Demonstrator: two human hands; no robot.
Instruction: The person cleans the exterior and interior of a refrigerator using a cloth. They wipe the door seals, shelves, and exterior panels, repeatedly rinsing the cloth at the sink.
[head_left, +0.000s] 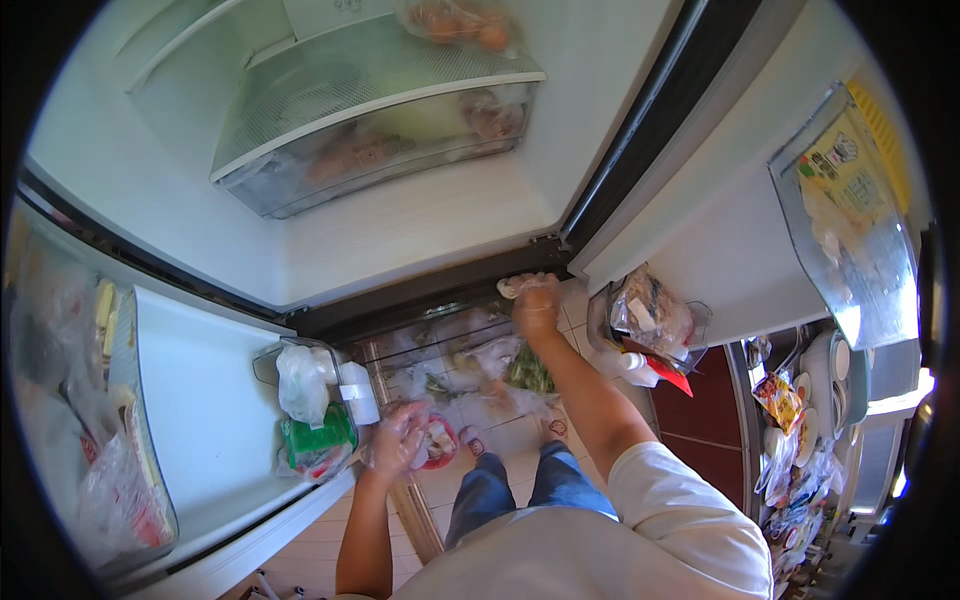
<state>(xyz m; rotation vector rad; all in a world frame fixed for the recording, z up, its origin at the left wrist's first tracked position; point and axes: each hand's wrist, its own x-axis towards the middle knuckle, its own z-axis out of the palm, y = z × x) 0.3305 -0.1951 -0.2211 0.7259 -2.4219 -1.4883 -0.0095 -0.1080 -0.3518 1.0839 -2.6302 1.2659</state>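
My right hand (535, 296), in a clear plastic glove, is shut on a whitish cloth (510, 288) against the dark lower edge of the open fridge (450, 277). My left hand (403, 435), gloved too, is over the floor by the left door, beside a red basin (441, 442) with pale things in it; its fingers look bent, and whether it holds anything is unclear. Inside the fridge, a clear drawer (390, 154) with bagged food sits under a textured shelf (322, 90). A bag of leafy greens (529, 369) lies on the floor below my right forearm.
Both fridge doors stand open. The left door's bin holds a white plastic bag (302, 382) and a green package (321, 439). Bagged food (649, 315) fills the right door's lower bin. Dishes (829, 375) and bags crowd a counter at right. My feet are near the basin.
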